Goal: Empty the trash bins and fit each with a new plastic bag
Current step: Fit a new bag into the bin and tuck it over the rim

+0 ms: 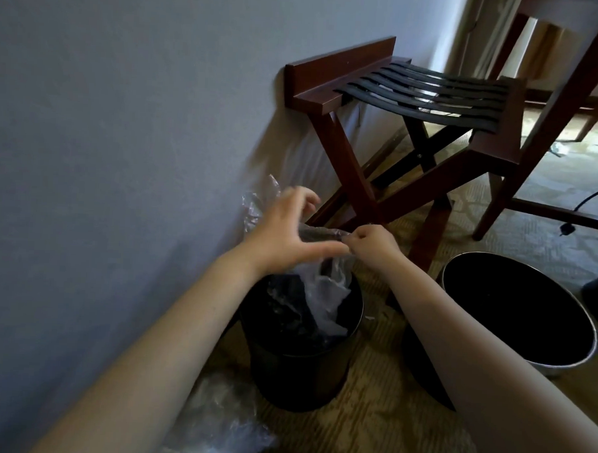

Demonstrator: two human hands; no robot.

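Observation:
A black trash bin [298, 370] stands on the carpet near the wall, with a clear plastic bag [325, 296] hanging down into it. My right hand [374, 245] pinches the bag's top edge above the bin. My left hand [287, 232] hovers over the same edge with fingers spread and thumb stretched toward the right hand; whether it grips the plastic I cannot tell. A second black bin [523, 315] with a silver rim stands to the right, tilted toward me, its inside dark and bare.
A crumpled clear bag [220, 425] lies on the carpet at the near left of the first bin. A wooden luggage rack [412, 104] with black straps stands against the grey wall behind. A chair leg [541, 134] and a black cable [593, 198] are at the right.

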